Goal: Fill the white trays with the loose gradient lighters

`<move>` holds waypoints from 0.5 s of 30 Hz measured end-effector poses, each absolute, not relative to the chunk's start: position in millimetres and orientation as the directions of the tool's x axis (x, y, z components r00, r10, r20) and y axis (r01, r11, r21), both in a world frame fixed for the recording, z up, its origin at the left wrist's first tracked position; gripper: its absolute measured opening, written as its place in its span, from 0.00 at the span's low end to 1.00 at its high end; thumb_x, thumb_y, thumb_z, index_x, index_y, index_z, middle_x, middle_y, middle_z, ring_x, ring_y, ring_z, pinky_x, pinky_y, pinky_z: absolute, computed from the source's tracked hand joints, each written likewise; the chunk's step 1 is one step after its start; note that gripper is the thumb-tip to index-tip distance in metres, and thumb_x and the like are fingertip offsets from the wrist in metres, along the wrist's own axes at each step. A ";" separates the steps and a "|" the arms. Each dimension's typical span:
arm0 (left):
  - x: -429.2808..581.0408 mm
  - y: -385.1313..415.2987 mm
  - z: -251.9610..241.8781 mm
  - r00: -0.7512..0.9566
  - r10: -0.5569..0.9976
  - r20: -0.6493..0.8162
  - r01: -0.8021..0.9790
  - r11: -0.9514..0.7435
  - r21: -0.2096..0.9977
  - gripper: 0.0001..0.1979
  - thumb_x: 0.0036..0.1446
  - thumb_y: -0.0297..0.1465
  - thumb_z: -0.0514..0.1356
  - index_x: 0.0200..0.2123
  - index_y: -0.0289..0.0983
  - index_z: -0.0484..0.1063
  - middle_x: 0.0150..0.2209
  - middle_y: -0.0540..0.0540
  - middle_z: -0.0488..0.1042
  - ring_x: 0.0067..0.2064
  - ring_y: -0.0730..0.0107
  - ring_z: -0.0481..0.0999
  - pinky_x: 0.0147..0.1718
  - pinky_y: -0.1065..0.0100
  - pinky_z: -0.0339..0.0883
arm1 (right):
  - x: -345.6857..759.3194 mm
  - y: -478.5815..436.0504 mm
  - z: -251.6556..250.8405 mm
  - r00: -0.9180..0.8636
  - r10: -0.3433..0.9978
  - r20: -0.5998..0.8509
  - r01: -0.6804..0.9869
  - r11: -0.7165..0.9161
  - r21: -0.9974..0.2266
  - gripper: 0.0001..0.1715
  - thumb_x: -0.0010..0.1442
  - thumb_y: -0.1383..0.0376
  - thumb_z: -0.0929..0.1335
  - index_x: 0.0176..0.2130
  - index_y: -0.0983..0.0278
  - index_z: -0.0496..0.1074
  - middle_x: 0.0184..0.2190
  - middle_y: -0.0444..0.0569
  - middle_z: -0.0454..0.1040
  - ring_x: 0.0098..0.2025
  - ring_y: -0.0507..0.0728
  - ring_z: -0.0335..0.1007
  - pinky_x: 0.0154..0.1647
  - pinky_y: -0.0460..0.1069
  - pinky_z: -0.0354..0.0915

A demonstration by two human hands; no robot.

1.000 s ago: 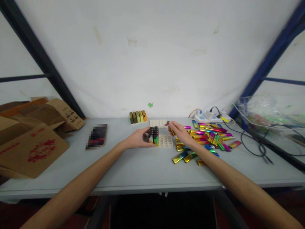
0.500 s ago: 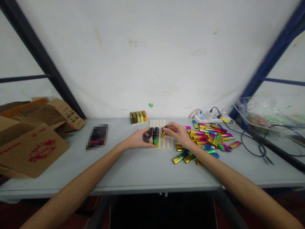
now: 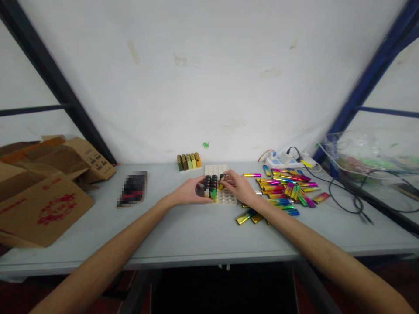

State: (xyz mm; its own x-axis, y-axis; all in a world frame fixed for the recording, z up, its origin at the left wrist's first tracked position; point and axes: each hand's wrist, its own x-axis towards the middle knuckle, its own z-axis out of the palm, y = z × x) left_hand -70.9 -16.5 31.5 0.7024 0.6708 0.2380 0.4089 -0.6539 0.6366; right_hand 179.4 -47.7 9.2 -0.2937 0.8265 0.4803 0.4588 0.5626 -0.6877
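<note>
A white tray with round holes [image 3: 226,199] lies on the grey table [image 3: 183,231]. Several shiny lighters [image 3: 211,186] stand upright in its left rows. My left hand [image 3: 189,191] rests against the left side of that tray and the standing lighters. My right hand [image 3: 238,186] pinches a gold lighter [image 3: 221,182] at its top and holds it upright over the tray, right beside the standing ones. A pile of several rainbow-coloured lighters [image 3: 284,189] lies to the right of my right hand.
A second white tray [image 3: 216,169] and a row of olive and yellow lighters [image 3: 189,161] sit near the wall. Cardboard boxes [image 3: 42,192] lie at the left. A power strip [image 3: 284,162] with black cables [image 3: 347,192], and a plastic bag [image 3: 363,157], lie at the right.
My right hand moved left from the loose pile to the tray, carrying a gold lighter to the standing rows. My left hand stayed put.
</note>
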 end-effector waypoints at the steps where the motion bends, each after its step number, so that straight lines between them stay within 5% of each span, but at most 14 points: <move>1: -70.8 -16.7 31.6 0.702 0.672 0.237 0.411 -0.653 0.636 0.36 0.47 0.47 0.72 0.56 0.37 0.72 0.48 0.43 0.80 0.45 0.57 0.78 0.45 0.61 0.74 | 179.3 -47.0 8.5 -0.311 0.822 0.477 0.471 0.569 -0.674 0.10 0.67 0.61 0.66 0.48 0.59 0.67 0.38 0.51 0.82 0.38 0.59 0.80 0.38 0.51 0.71; 11: -71.2 -18.9 35.7 0.702 0.674 0.228 0.432 -0.659 0.616 0.34 0.47 0.46 0.72 0.54 0.37 0.72 0.47 0.45 0.80 0.43 0.59 0.79 0.43 0.63 0.74 | 205.8 -40.4 28.3 -0.444 0.809 0.385 0.662 0.586 -0.467 0.14 0.69 0.58 0.67 0.51 0.60 0.75 0.48 0.53 0.82 0.47 0.60 0.79 0.51 0.53 0.69; 15: -72.3 -17.9 33.8 0.705 0.673 0.224 0.444 -0.665 0.601 0.33 0.48 0.48 0.72 0.53 0.37 0.73 0.45 0.45 0.80 0.42 0.59 0.79 0.41 0.64 0.74 | 246.3 -26.3 28.6 -0.249 0.882 0.399 0.875 0.382 -0.298 0.18 0.70 0.67 0.63 0.55 0.66 0.76 0.53 0.61 0.79 0.55 0.64 0.76 0.58 0.57 0.66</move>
